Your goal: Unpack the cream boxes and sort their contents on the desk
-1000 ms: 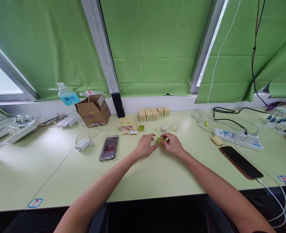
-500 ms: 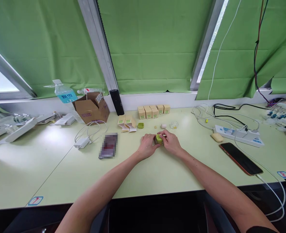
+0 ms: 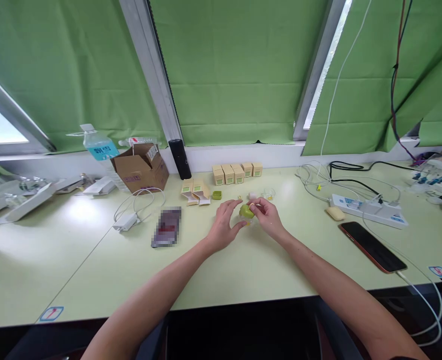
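My right hand (image 3: pixel 269 218) pinches a small rounded green case (image 3: pixel 245 212) between thumb and fingers, over the middle of the table. Just below the case shows a clear plastic piece (image 3: pixel 248 221) with a yellow spot; whether the two are joined I cannot tell. To the left of them, my left hand (image 3: pixel 223 229) is open, its thumb and fingers spread around that side. Beyond the hands lie a green open square tray (image 3: pixel 216 195), a tiny yellow piece (image 3: pixel 239 197), a whitish-pink cylinder (image 3: pixel 252 195) and a clear round dish (image 3: pixel 269 193).
Several small kraft boxes (image 3: pixel 228 174) stand along the wall, with opened ones (image 3: pixel 195 192) left of them. Further left are a phone (image 3: pixel 167 226), a charger (image 3: pixel 125 221), a cardboard carton (image 3: pixel 140 167) and a black cylinder (image 3: pixel 179 159). A power strip (image 3: pixel 369 210) and another phone (image 3: pixel 373 246) lie right.
My left hand has let go of the green case and spread its fingers, drawing slightly left. The case is lifted a little in my right hand, and the clear piece now shows beneath it.
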Demonstrator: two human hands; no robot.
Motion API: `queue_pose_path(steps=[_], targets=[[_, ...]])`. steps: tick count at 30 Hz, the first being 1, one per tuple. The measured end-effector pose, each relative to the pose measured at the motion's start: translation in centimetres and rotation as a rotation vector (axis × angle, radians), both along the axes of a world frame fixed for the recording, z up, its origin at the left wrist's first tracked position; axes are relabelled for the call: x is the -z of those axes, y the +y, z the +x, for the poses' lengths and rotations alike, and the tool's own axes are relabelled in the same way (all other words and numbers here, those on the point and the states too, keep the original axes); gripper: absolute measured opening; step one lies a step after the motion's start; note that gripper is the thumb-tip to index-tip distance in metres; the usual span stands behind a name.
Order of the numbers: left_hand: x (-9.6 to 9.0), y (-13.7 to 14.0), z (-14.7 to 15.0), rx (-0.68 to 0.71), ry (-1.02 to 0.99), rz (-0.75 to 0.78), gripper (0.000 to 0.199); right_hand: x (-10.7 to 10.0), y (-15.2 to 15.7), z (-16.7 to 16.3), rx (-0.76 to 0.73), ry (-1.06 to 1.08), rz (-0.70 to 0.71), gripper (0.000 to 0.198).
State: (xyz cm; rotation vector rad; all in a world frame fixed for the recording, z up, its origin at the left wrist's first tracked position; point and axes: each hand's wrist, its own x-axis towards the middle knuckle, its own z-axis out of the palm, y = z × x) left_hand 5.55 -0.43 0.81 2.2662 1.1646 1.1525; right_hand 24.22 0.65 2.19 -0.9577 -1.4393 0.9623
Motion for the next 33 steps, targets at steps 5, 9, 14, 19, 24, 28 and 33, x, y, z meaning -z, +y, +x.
queue_pose_path(steps=[5, 9, 14, 19, 24, 28, 33], targets=[[-0.5, -0.2, -0.4, 0.021, -0.158, -0.007, 0.029, -0.2, -0.6, -0.5, -0.076, -0.022, 0.006, 0.032], [-0.2, 1.2, -0.9, -0.124, -0.428, -0.147, 0.035, 0.1, -0.7, 0.8, 0.068, -0.42, 0.241, 0.018], [0.6, 3.1, -1.8, -0.215, -0.562, -0.243, 0.039, 1.4, -0.6, 1.4, 0.073, -1.018, 0.354, 0.016], [0.6, 3.3, -1.9, -0.21, -0.594, -0.247, 0.04, 0.4, 1.6, 4.1, 0.243, -0.871, 0.426, 0.025], [0.6, 3.0, -1.6, -0.188, -0.612, -0.274, 0.04, -0.7, 5.0, 10.4, 0.629, -0.719, 0.316, 0.027], [0.7, 3.1, -1.6, -0.182, -0.616, -0.289, 0.041, 1.2, 6.4, 12.1, 0.664, -0.846, 0.16, 0.027], [0.8, 3.1, -1.5, -0.166, -0.611, -0.318, 0.043, 3.2, 7.0, 11.3, 0.634, -0.884, 0.135, 0.027]])
